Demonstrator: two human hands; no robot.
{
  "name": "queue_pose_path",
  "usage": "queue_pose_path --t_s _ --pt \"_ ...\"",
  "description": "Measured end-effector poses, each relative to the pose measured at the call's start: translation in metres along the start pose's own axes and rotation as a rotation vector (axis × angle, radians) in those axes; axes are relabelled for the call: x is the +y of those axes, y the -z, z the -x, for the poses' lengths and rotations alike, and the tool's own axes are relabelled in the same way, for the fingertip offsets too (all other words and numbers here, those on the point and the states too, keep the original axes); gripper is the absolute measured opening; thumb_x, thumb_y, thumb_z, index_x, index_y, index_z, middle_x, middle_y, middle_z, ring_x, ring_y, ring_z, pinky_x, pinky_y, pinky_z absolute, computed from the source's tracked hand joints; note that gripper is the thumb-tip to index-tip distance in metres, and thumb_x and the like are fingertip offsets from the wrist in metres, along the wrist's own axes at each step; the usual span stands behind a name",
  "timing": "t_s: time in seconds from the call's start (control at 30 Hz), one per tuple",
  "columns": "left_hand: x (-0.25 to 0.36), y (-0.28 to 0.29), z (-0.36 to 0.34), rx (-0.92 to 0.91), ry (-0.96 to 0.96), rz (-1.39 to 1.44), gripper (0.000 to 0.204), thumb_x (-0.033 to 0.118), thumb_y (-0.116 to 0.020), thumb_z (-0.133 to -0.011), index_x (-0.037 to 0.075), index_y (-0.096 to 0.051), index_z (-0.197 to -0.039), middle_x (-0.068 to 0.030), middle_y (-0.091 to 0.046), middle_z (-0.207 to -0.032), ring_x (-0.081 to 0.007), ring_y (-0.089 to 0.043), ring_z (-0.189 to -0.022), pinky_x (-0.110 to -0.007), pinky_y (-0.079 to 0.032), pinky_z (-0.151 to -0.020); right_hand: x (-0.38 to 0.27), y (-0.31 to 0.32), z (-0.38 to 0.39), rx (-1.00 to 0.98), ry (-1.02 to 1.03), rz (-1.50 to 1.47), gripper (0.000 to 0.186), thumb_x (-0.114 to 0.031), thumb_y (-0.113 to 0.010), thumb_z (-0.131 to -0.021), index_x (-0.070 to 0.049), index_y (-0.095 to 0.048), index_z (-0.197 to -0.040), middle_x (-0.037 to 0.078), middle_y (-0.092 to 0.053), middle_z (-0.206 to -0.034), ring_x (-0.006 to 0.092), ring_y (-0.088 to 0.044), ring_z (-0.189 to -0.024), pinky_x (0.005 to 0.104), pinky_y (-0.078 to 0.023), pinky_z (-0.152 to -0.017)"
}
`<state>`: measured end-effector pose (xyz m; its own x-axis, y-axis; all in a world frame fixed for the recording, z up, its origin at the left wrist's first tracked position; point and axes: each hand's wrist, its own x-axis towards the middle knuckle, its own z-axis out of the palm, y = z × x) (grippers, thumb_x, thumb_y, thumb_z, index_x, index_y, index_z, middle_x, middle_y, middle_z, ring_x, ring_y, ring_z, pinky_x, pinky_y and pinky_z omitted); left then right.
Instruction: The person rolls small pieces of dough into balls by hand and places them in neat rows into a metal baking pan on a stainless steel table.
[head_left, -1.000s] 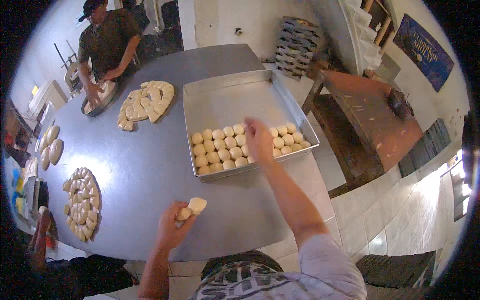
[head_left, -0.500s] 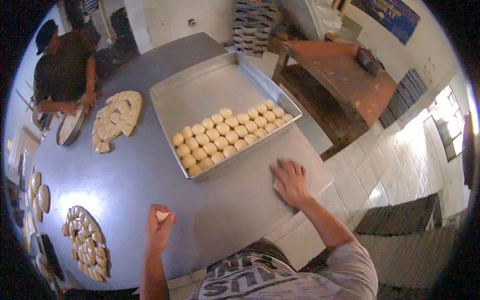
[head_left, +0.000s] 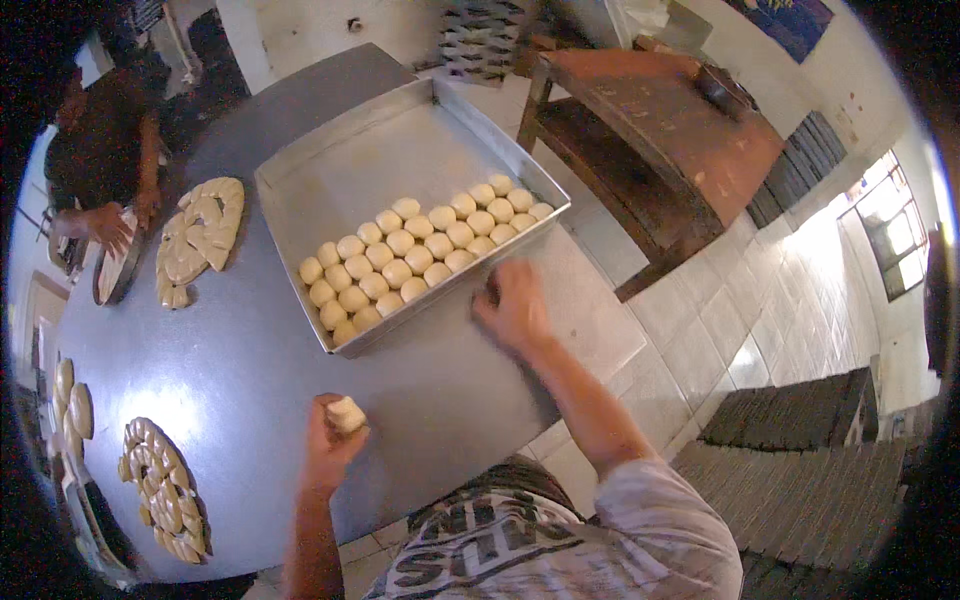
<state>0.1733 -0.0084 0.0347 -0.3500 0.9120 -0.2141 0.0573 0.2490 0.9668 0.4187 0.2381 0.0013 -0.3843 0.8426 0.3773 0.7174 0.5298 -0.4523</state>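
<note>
My left hand (head_left: 330,455) is closed around a lump of pale dough (head_left: 347,414), which bulges out at the top between thumb and fingers. It is held above the grey table near my body. My right hand (head_left: 518,312) is close to the near right side of a large metal tray (head_left: 459,267), its fingers curled and partly smeared by motion. What those fingers hold, if anything, is hidden. Rows of round dough balls (head_left: 397,272) fill the near part of the tray; bare metal shows in its far part.
Shaped loaves of scored dough (head_left: 165,490) lie on the table (head_left: 250,350) to the left, with another (head_left: 200,240) farther back. A co-worker (head_left: 105,150) handles a round pan (head_left: 118,260) at far left. A brown wooden table (head_left: 650,120) stands beyond the tray.
My right hand has risen off the table and moved left toward the tray, its fingers now curled. More dough shows out of my left hand. The whole view has shifted a little.
</note>
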Motion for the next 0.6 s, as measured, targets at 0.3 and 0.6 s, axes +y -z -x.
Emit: queue_pose_path --t_s 0.3,0.6 --pt "-0.007 -0.024 -0.009 0.157 0.037 0.041 0.028 0.006 -0.068 -0.077 0.012 -0.042 -0.08 0.0035 -0.045 -0.074 -0.0061 -0.045 -0.07 -0.022 -0.039 -0.061 0.031 0.023 -0.007 -0.032 0.077 0.018 0.017 -0.006 -0.063 -0.069 -0.004 -0.054 -0.083 0.015 -0.055 -0.086 0.0339 -0.05 -0.089 0.0423 -0.042 -0.078" --pt "-0.011 0.012 0.026 0.475 0.03 -0.001 0.026 0.011 -0.068 -0.079 0.012 -0.043 -0.085 0.006 -0.041 -0.073 -0.0049 -0.041 -0.068 -0.023 -0.035 -0.057 0.006 0.067 -0.091 -0.063 -0.22 -0.837 0.033 -0.014 -0.061 -0.081 -0.001 -0.055 -0.11 0.011 -0.059 -0.106 0.0196 -0.055 -0.097 0.0328 -0.044 -0.086"
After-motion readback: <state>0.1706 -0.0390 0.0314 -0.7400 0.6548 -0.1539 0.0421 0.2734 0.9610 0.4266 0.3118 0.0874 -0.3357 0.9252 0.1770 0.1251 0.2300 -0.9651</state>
